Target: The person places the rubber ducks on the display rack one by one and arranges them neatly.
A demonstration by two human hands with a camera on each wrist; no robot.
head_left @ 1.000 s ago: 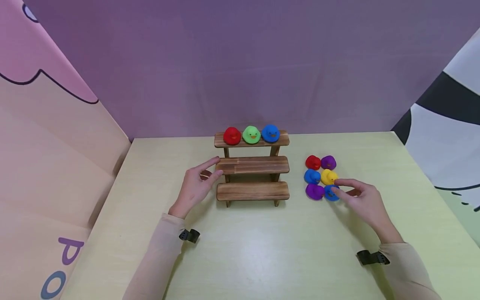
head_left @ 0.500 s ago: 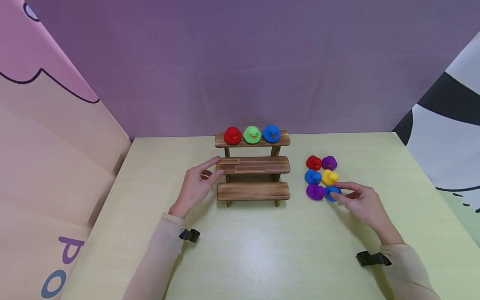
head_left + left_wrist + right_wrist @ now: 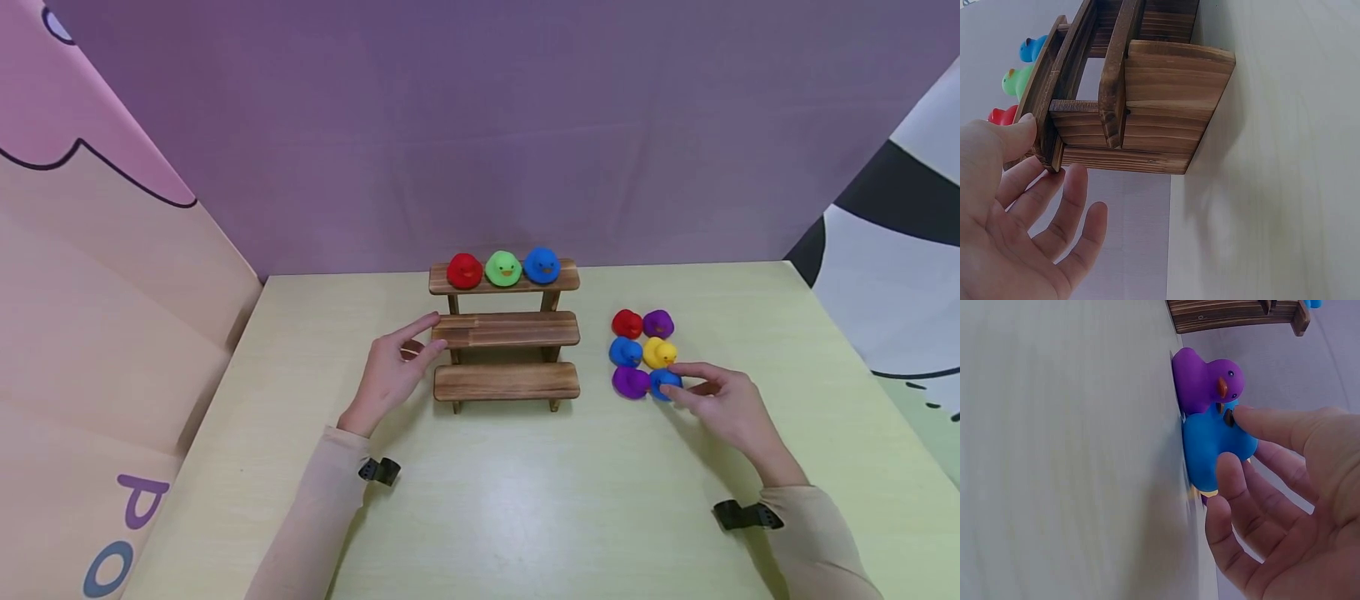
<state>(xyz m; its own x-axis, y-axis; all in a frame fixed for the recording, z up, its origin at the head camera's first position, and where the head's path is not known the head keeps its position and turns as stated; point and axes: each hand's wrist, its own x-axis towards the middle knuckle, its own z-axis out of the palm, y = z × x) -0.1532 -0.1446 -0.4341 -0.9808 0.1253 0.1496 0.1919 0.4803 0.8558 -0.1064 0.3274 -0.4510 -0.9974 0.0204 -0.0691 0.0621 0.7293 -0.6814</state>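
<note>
A three-step wooden display stand [image 3: 506, 382] stands on the table. My left hand [image 3: 388, 375] pinches the left end of its middle step; the left wrist view shows the thumb on one face and fingertips at the other. At the right, my right hand [image 3: 723, 404] has thumb and fingers around a blue rubber duck [image 3: 1210, 440], which rests on the table. Touching that duck is a purple duck [image 3: 630, 382], and a yellow duck [image 3: 659, 352] sits just behind it.
Along the top step sit a red duck [image 3: 465, 272], a green duck [image 3: 503, 269] and a blue duck [image 3: 542, 266]. Behind the held duck are another red duck [image 3: 627, 324], purple duck [image 3: 658, 323] and blue duck [image 3: 625, 352]. A purple backdrop [image 3: 480, 133] rises behind the table.
The right thumb and fingers have moved slightly closer around the blue duck. My left hand keeps its place on the stand.
</note>
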